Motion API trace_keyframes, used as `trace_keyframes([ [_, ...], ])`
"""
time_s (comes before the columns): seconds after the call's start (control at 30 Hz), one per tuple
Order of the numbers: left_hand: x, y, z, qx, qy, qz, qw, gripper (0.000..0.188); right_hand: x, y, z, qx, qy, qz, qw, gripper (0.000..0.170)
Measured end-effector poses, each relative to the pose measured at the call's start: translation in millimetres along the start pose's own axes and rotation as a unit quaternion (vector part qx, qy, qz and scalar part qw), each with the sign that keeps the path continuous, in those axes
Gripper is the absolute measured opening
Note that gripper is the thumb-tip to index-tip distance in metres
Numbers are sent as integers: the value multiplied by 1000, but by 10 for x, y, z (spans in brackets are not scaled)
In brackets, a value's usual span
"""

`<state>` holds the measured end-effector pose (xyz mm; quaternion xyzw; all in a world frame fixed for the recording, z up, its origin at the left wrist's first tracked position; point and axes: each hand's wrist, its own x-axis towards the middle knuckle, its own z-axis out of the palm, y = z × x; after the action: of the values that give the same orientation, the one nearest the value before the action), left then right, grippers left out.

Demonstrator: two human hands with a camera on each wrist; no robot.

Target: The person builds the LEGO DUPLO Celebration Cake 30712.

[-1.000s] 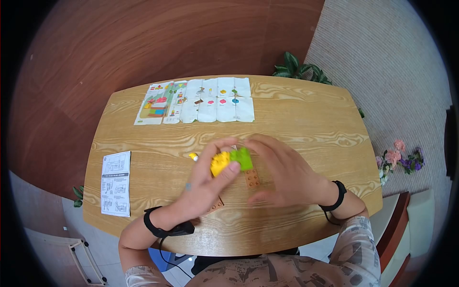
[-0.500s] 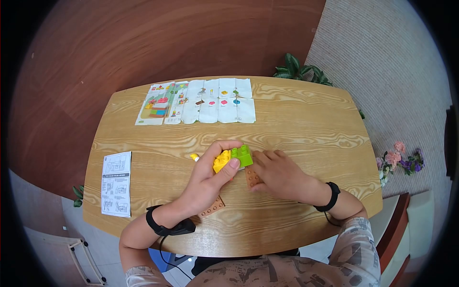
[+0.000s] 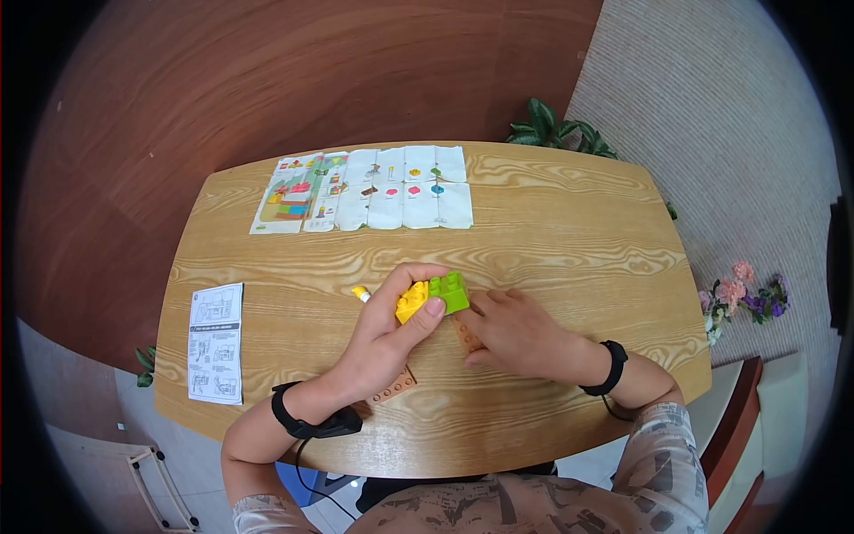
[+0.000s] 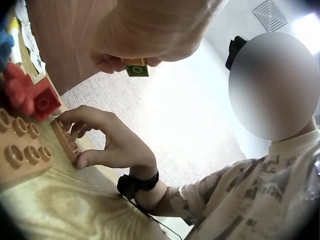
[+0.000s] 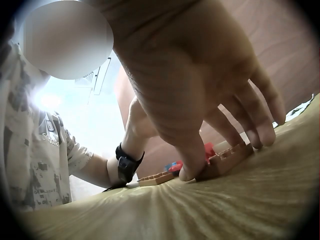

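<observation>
My left hand (image 3: 378, 343) holds a yellow brick (image 3: 411, 303) and a bright green brick (image 3: 450, 292) side by side above the table, thumb in front and fingers curled behind. In the left wrist view, the green brick's underside peeks out below that hand. My right hand (image 3: 525, 331) grips a tan studded brick (image 4: 65, 141) on the table, with the thumb at one end and fingers at the other. A second tan brick (image 3: 395, 384) lies under the left forearm. Near it in the left wrist view are a red brick (image 4: 46, 99) and a red flower-shaped piece (image 4: 19, 86).
Left of the left hand lies a small yellow-and-white piece (image 3: 360, 293). A blue piece (image 4: 5, 46) shows at the left wrist view's edge. An unfolded picture sheet (image 3: 391, 189) lies along the table's far side, and a black-and-white instruction sheet (image 3: 215, 343) at the left.
My right hand, spread in the air beside the held bricks, has come down and gripped the tan brick. The left hand keeps its hold on the yellow and green bricks.
</observation>
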<state>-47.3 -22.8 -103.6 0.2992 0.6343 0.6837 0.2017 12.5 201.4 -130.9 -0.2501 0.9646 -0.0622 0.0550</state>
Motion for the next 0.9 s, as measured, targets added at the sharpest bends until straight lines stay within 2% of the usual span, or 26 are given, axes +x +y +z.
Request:
trace_keyframes([
  [0.2, 2, -8, -8, 15, -3, 6, 1000, 34, -31, 8, 31, 12, 35, -21, 999, 47],
  [0.33, -1, -11, -9, 14, -2, 7, 1000, 35, -33, 36, 27, 13, 31, -14, 999, 49],
  [0.43, 1, -26, -22, 47, 2, 14, 999, 36, -39, 28, -148, 43, -8, 44, 998, 49],
  [0.53, 5, -34, -21, 63, 7, 12, 998, 37, -82, 35, -350, 119, 42, 77, 989, 45],
  [0.57, 0, -24, -17, 65, 8, -1, 998, 37, -92, 54, -405, 160, 59, 52, 984, 42],
  [0.63, -18, 3, -3, 71, 8, -27, 997, 37, -103, 91, -496, 240, 92, 3, 966, 37],
  [0.73, -18, -85, 18, 111, -6, 49, 993, 36, -84, 78, -580, 384, 67, 26, 921, 40],
  [0.83, -35, -66, 56, 146, -17, 78, 986, 37, -83, 41, -542, 453, 147, 4, 879, 49],
  [0.9, -38, -72, 60, 167, -14, 95, 981, 38, -86, 33, -516, 492, 141, 2, 859, 51],
])
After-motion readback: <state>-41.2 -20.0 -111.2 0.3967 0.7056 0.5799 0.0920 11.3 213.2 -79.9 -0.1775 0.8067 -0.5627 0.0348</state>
